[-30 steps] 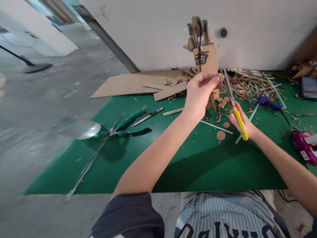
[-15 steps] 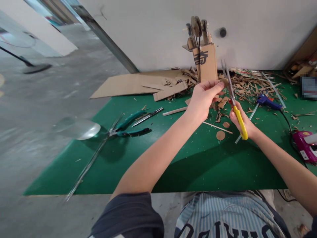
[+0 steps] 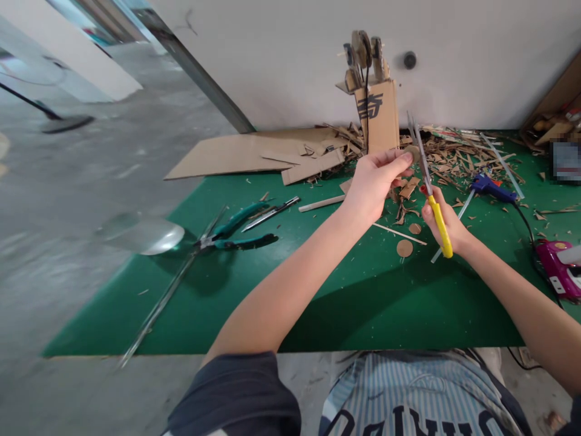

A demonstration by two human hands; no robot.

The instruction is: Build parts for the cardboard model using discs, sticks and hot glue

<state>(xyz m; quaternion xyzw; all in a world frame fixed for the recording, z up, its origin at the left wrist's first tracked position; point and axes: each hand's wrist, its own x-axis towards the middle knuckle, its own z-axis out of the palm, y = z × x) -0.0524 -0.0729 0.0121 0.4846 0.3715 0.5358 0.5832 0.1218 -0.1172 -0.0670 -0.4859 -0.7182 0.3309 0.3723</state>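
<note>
Between thumb and fingers, my left hand (image 3: 379,178) pinches a small cardboard disc (image 3: 412,152). My right hand (image 3: 443,223) is wrapped round the yellow handle of a pair of scissors (image 3: 438,221), its blades pointing up and a little apart. The blades stand right at the disc's right edge; whether they bite into it I cannot tell. Below the hands, a round cardboard piece (image 3: 404,248) and a smaller one (image 3: 414,229) lie on the green tabletop (image 3: 254,309). A thin strip (image 3: 399,234) lies beside them.
Behind the hands stands a cardboard structure (image 3: 382,115) among heaped scraps (image 3: 458,154). To the left lie teal-handled pliers (image 3: 240,243), a utility knife (image 3: 271,214) and a cardboard sheet (image 3: 227,154). A blue glue gun (image 3: 494,188) and a magenta device (image 3: 558,269) are on the right.
Both hands stay in nearly the same place. The disc and the scissors have shifted very slightly, with the disc turned a little in my left fingers.
</note>
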